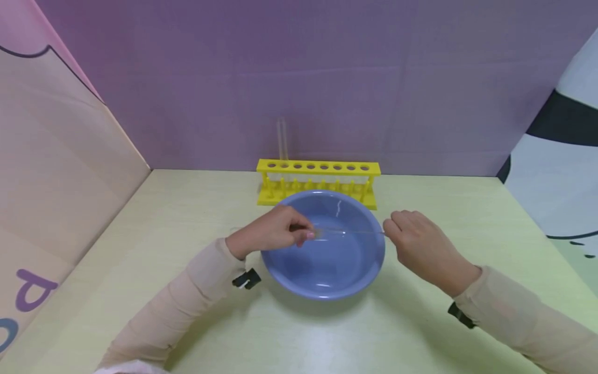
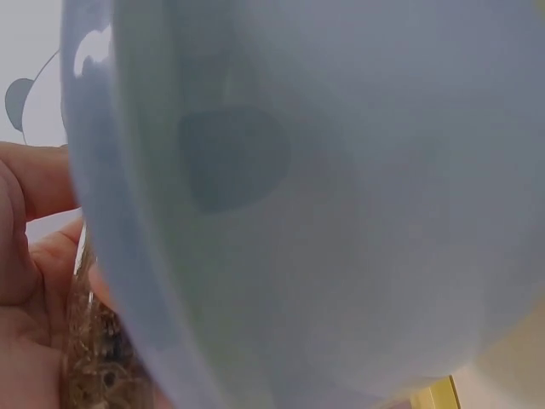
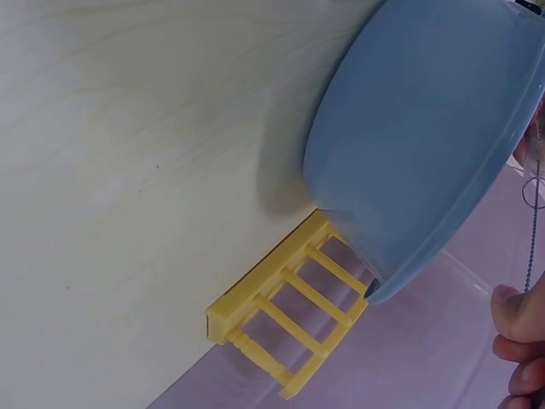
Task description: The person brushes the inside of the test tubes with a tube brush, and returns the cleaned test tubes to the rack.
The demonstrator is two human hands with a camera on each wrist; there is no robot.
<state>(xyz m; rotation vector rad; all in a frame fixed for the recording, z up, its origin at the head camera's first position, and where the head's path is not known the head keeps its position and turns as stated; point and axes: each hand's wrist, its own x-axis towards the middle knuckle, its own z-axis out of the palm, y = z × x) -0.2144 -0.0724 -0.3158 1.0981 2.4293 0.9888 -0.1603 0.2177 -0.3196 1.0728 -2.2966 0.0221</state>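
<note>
My left hand (image 1: 280,228) grips a clear glass test tube (image 2: 77,349) over the blue basin (image 1: 322,288). Brown bristles of a test tube brush (image 2: 109,375) show through the glass in the left wrist view. From the tube's mouth the brush's thin twisted wire handle (image 3: 534,234) runs across to my right hand (image 1: 416,244), whose curled fingers hold it just past the basin's right rim. In the head view the tube lies roughly level, mostly covered by the left hand.
Behind the basin stands a yellow test tube rack (image 1: 317,167), with one clear test tube (image 1: 282,140) upright near its left end. The pale table (image 1: 187,202) meets a purple backdrop (image 1: 327,104) at the back. Printed panels flank both sides.
</note>
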